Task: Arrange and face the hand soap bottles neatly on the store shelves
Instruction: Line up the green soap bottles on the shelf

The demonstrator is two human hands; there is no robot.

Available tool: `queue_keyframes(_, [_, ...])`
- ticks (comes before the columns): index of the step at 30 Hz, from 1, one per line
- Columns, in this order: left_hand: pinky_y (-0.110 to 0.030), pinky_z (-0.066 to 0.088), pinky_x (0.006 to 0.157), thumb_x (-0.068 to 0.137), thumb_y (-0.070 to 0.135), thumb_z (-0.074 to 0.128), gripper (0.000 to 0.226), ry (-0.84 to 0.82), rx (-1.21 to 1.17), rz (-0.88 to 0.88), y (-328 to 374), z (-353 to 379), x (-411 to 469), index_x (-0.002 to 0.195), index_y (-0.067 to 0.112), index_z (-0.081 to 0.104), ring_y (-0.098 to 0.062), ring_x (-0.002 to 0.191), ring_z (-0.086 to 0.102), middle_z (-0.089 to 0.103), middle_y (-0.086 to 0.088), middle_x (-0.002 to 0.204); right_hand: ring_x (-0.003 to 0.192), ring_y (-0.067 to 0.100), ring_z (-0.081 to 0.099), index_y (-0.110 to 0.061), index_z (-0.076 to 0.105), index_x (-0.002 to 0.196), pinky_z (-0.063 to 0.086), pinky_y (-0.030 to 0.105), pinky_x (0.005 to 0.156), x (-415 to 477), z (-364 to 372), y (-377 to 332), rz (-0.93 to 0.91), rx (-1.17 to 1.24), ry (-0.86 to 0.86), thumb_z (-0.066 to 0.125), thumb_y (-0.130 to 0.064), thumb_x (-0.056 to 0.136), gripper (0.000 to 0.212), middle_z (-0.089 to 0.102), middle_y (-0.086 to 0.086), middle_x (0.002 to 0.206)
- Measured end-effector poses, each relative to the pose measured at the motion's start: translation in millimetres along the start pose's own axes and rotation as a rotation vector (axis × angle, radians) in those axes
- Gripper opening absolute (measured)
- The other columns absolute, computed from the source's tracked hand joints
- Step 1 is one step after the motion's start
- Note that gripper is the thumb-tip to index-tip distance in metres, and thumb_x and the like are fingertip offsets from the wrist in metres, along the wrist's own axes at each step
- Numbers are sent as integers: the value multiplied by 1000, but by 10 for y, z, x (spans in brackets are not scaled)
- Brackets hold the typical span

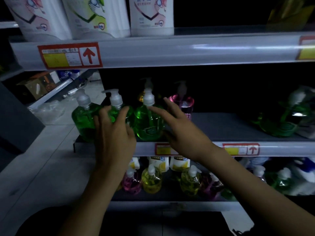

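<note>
Three green hand soap bottles stand in a row at the left end of the middle shelf (213,126): the left one (81,120), the middle one (115,99) and the right one (148,123), all with white pumps. My left hand (114,133) grips the middle bottle, its fingers curled over the bottle's shoulder. My right hand (180,130) lies with straight fingers against the right side of the right green bottle. A pink bottle (185,103) and a yellow bottle (141,96) stand behind in the dark.
More green bottles (281,123) lie blurred at the shelf's right end. Large white refill bottles (151,16) stand on the upper shelf. Yellow (151,179) and pink (131,183) pump bottles fill the lower shelf. Tiled floor and a box (37,86) lie left.
</note>
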State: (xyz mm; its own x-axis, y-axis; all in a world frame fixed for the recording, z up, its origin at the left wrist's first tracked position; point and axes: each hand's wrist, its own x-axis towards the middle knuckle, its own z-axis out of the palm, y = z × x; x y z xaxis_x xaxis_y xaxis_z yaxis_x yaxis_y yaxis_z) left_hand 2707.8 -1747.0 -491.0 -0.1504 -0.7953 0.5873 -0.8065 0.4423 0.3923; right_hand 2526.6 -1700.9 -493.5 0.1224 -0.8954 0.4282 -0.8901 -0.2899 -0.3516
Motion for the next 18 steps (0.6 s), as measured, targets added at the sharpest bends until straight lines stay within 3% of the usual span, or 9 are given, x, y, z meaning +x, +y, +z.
queue_keyframes(3, [-21,37,72,86,0,56,20,133,-198,165,390,27,-74,104,6,63,-21,91,51,48,-14,107,116,29,55,-24,54,128,53,44,85,-298,-414,169,91,-81,190,59,-16,87,42,42,5,139])
queue_keyframes(5, [-23,40,68,87,2,54,15,67,-348,248,681,144,-119,98,8,63,-17,81,52,53,-8,97,97,27,61,-14,65,107,47,28,85,-515,-707,369,204,-116,338,62,-10,81,27,56,8,112])
queue_keyframes(7, [-30,46,67,88,5,55,18,-62,-446,270,972,306,-148,101,13,63,-17,79,56,55,-3,96,89,30,60,-9,67,99,35,19,76,-727,-970,620,356,-180,458,65,-3,75,25,59,12,98])
queue_keyframes(9, [-36,48,68,88,7,55,20,-161,-524,260,1245,481,-169,105,15,63,-18,80,57,57,-2,98,91,36,57,-5,66,101,30,19,73,-939,-1164,848,522,-236,534,68,-1,73,28,59,18,97])
queue_keyframes(12, [-39,48,70,91,6,53,23,-258,-627,240,1612,710,-215,110,17,61,-16,80,56,56,-2,102,100,41,53,-2,58,109,34,29,77,-1199,-1329,1124,667,-216,591,69,-5,76,35,56,23,107])
queue_keyframes(15, [-34,48,73,92,8,51,28,-323,-671,184,1882,886,-279,117,20,57,-18,91,58,55,-1,111,105,41,52,-2,55,119,28,20,73,-1367,-1443,1454,753,-240,585,70,-14,73,49,58,25,113])
queue_keyframes(17, [-30,47,76,93,9,50,32,-363,-704,149,2020,980,-295,122,22,54,-18,100,57,55,-1,119,107,39,56,-9,52,129,39,23,81,-1419,-1479,1661,826,-187,507,75,-19,71,63,60,22,117])
queue_keyframes(18, [-30,47,79,93,9,50,36,-396,-712,154,2084,1025,-298,126,23,51,-18,105,56,53,0,124,106,39,58,-13,51,130,47,31,86,-1429,-1476,1720,838,-143,454,78,-24,70,67,61,19,117])
